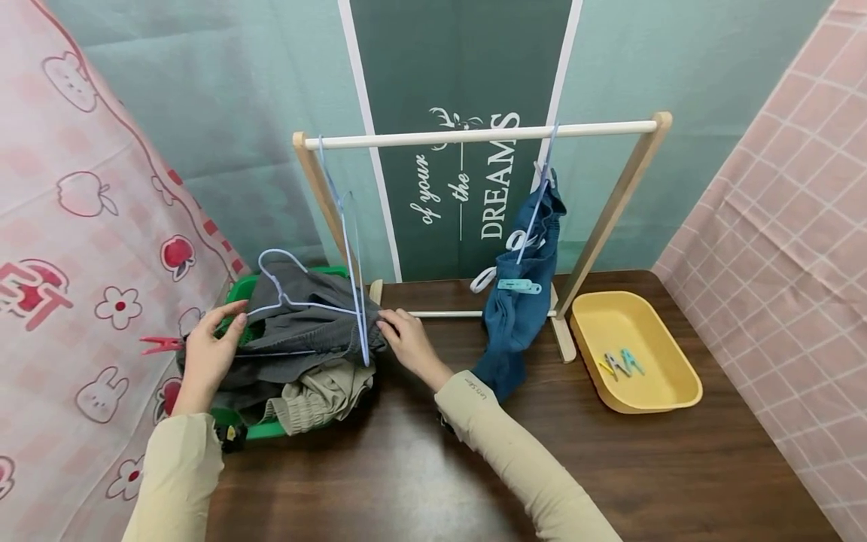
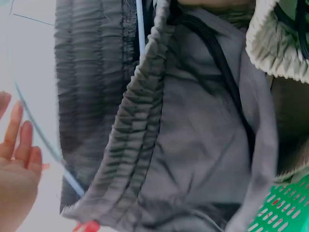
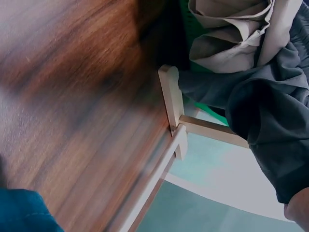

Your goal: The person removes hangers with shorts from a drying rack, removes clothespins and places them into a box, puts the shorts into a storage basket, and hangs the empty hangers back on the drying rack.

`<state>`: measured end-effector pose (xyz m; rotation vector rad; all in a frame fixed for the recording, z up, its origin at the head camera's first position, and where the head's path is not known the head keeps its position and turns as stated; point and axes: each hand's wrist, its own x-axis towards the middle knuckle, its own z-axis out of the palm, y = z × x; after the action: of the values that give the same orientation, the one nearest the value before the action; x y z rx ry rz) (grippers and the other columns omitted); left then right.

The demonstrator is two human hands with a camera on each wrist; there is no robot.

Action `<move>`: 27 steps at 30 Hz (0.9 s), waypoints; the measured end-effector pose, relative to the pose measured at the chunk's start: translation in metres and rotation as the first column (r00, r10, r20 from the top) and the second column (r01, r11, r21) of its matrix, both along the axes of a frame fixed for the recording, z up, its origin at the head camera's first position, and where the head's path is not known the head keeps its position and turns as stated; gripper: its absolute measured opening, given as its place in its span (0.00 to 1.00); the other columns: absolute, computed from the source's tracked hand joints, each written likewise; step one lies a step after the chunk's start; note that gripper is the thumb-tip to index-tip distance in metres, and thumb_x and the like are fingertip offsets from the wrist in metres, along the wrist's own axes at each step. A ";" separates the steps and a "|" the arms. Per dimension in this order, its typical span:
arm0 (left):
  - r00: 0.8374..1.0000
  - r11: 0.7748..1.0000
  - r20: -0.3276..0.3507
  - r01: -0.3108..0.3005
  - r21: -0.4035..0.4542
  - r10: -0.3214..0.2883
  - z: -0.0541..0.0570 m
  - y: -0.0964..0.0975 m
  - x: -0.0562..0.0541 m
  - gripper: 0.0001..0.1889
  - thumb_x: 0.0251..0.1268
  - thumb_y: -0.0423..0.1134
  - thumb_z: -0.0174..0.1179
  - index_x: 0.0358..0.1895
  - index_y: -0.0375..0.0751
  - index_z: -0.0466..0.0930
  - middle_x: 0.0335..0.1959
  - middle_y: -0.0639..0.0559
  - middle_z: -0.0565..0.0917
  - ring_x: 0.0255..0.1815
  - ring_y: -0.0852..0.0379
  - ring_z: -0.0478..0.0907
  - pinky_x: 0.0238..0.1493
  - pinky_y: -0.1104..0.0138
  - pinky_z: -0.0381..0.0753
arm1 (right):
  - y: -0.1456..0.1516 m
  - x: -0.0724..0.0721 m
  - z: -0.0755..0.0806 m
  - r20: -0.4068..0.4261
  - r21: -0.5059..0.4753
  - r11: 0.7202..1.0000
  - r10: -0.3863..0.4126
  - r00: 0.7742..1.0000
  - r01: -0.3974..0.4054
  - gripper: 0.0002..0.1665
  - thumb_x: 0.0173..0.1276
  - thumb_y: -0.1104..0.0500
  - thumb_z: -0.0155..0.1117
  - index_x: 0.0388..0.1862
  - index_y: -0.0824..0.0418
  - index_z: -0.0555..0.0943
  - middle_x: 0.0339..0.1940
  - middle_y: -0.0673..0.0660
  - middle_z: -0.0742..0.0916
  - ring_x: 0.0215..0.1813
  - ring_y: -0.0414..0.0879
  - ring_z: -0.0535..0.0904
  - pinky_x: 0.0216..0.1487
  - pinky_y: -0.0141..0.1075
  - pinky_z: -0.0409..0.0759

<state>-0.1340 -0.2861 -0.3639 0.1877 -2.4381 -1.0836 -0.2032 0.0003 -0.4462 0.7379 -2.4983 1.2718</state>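
Observation:
Grey elastic-waist pants [image 1: 305,327] lie over the green basket [image 1: 269,429], with a light blue hanger [image 1: 287,303] running into their waistband. My left hand [image 1: 211,350] is beside the hanger's left end, thumb and fingers apart; in the left wrist view its fingers [image 2: 21,145] extend near the hanger's blue bar. A red clothespin [image 1: 161,345] sticks out at the waistband's left end. At the opposite end, my right hand [image 1: 409,342] pinches the edge of the pants. In the right wrist view only a bit of that hand shows, against the dark cloth [image 3: 270,130].
A hanging rack [image 1: 474,137] carries a bare blue hanger [image 1: 344,218], overlapping the pants in the head view, and blue jeans [image 1: 518,301] with a teal clothespin [image 1: 519,286]. Beige clothing [image 1: 325,391] fills the basket's front. Several clothespins [image 1: 619,363] lie in a yellow tray [image 1: 650,324].

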 end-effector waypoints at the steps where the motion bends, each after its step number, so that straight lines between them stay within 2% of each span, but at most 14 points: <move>1: 0.998 1.000 -0.062 -0.011 0.028 0.013 0.000 0.000 0.001 0.16 0.71 0.42 0.53 0.54 0.38 0.81 0.40 0.84 0.72 0.50 0.79 0.69 0.55 0.75 0.66 | 0.000 0.000 0.000 0.003 -0.022 1.000 -0.003 1.000 0.003 0.15 0.71 0.59 0.56 0.50 0.65 0.81 0.31 0.60 0.82 0.31 0.50 0.76 0.40 0.40 0.74; 3: 0.971 0.993 -0.228 -0.055 0.100 0.077 0.005 0.005 0.003 0.13 0.68 0.35 0.54 0.48 0.31 0.82 0.38 0.82 0.75 0.46 0.78 0.71 0.51 0.78 0.67 | 0.000 0.000 0.000 0.016 -0.062 0.998 -0.005 1.000 0.006 0.14 0.70 0.59 0.57 0.49 0.66 0.81 0.31 0.61 0.82 0.30 0.49 0.74 0.38 0.37 0.73; 4: 0.943 0.987 -0.310 -0.084 0.137 0.123 0.006 0.005 0.003 0.12 0.67 0.33 0.53 0.45 0.28 0.82 0.36 0.80 0.76 0.42 0.79 0.71 0.47 0.80 0.66 | 0.001 -0.001 -0.001 0.030 -0.083 0.996 -0.007 1.000 0.009 0.14 0.70 0.60 0.57 0.49 0.66 0.82 0.31 0.61 0.82 0.29 0.47 0.73 0.37 0.35 0.72; 6: 0.864 0.967 -0.450 -0.143 0.213 0.227 0.009 0.004 0.003 0.12 0.65 0.28 0.51 0.40 0.23 0.82 0.31 0.78 0.76 0.35 0.80 0.69 0.40 0.81 0.63 | 0.001 -0.001 -0.001 0.072 -0.123 0.992 -0.014 0.997 0.023 0.14 0.69 0.60 0.58 0.49 0.66 0.82 0.32 0.61 0.83 0.30 0.45 0.71 0.34 0.31 0.70; 7: 0.827 0.951 -0.486 -0.180 0.251 0.285 0.011 0.004 0.003 0.13 0.64 0.28 0.50 0.39 0.21 0.81 0.30 0.78 0.73 0.33 0.80 0.67 0.39 0.81 0.63 | 0.001 -0.002 -0.001 0.098 -0.139 0.990 -0.015 0.995 0.028 0.14 0.69 0.60 0.58 0.49 0.66 0.82 0.33 0.62 0.83 0.30 0.44 0.70 0.34 0.30 0.70; 8: 0.798 0.931 -0.495 -0.220 0.290 0.343 0.012 0.003 0.003 0.13 0.64 0.29 0.48 0.39 0.21 0.81 0.29 0.77 0.72 0.34 0.79 0.67 0.40 0.80 0.63 | 0.001 -0.002 -0.001 0.123 -0.150 0.988 -0.016 0.992 0.034 0.14 0.69 0.60 0.58 0.48 0.65 0.82 0.34 0.62 0.83 0.31 0.45 0.71 0.34 0.30 0.70; 11: 0.742 0.869 -0.474 -0.307 0.388 0.474 0.012 -0.003 0.003 0.14 0.66 0.31 0.46 0.39 0.32 0.83 0.31 0.73 0.69 0.37 0.76 0.66 0.45 0.78 0.63 | 0.002 -0.001 0.001 0.193 -0.177 0.982 -0.028 0.981 0.063 0.13 0.67 0.60 0.58 0.47 0.64 0.83 0.36 0.62 0.84 0.33 0.46 0.72 0.35 0.31 0.71; 15: 0.694 0.775 -0.417 -0.335 0.536 0.588 0.013 -0.008 0.006 0.13 0.69 0.30 0.41 0.43 0.48 0.75 0.38 0.67 0.67 0.44 0.70 0.66 0.50 0.78 0.61 | 0.004 -0.002 0.001 0.282 -0.199 0.975 -0.038 0.959 0.097 0.13 0.66 0.60 0.58 0.45 0.64 0.83 0.42 0.62 0.86 0.39 0.49 0.77 0.42 0.35 0.75; 17: 0.675 0.714 -0.369 -0.340 0.612 0.638 0.014 -0.012 0.006 0.12 0.69 0.30 0.39 0.44 0.48 0.71 0.40 0.65 0.66 0.46 0.67 0.65 0.50 0.79 0.60 | 0.004 -0.003 0.001 0.325 -0.213 0.970 -0.041 0.945 0.115 0.13 0.66 0.60 0.58 0.44 0.64 0.83 0.43 0.62 0.86 0.42 0.50 0.78 0.45 0.36 0.76; 19: 0.692 0.664 -0.285 -0.367 0.652 0.663 0.013 -0.017 0.007 0.13 0.70 0.30 0.37 0.47 0.48 0.70 0.43 0.65 0.65 0.49 0.66 0.64 0.50 0.81 0.59 | 0.006 -0.004 0.002 0.363 -0.234 0.963 -0.038 0.931 0.131 0.12 0.66 0.60 0.58 0.44 0.64 0.83 0.44 0.62 0.86 0.43 0.49 0.79 0.46 0.36 0.76; 21: 0.742 0.644 -0.153 -0.437 0.628 0.653 0.012 -0.021 0.007 0.16 0.72 0.32 0.34 0.52 0.46 0.72 0.46 0.66 0.66 0.53 0.67 0.64 0.54 0.81 0.59 | 0.008 -0.006 0.002 0.396 -0.255 0.956 -0.035 0.918 0.146 0.12 0.66 0.60 0.57 0.43 0.64 0.83 0.44 0.62 0.86 0.41 0.47 0.78 0.44 0.34 0.75; 22: 0.774 0.655 -0.084 -0.466 0.595 0.628 0.010 -0.024 0.007 0.19 0.72 0.33 0.34 0.55 0.45 0.73 0.49 0.65 0.67 0.57 0.66 0.64 0.57 0.81 0.58 | 0.009 -0.006 0.003 0.413 -0.267 0.952 -0.028 0.910 0.150 0.12 0.66 0.60 0.57 0.42 0.65 0.83 0.43 0.62 0.86 0.40 0.46 0.77 0.43 0.33 0.75; 24: 0.839 0.709 0.044 -0.484 0.513 0.542 0.006 -0.029 0.008 0.22 0.73 0.36 0.33 0.62 0.47 0.72 0.57 0.61 0.68 0.64 0.65 0.62 0.65 0.78 0.56 | 0.011 -0.007 0.004 0.444 -0.285 0.946 -0.009 0.896 0.151 0.12 0.67 0.61 0.56 0.42 0.65 0.83 0.42 0.63 0.86 0.38 0.44 0.75 0.41 0.32 0.73; 27: 0.907 0.820 0.150 -0.421 0.388 0.394 0.000 -0.033 0.009 0.24 0.75 0.40 0.31 0.69 0.44 0.66 0.70 0.50 0.64 0.74 0.57 0.56 0.75 0.67 0.51 | 0.013 -0.008 0.005 0.470 -0.306 0.942 0.022 0.883 0.139 0.13 0.67 0.61 0.55 0.43 0.66 0.83 0.42 0.63 0.86 0.36 0.41 0.74 0.39 0.31 0.72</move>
<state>-0.1254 -0.3190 -0.3636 0.8541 -2.0431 -1.3825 -0.2110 0.0129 -0.4413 0.2896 -2.5091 1.9807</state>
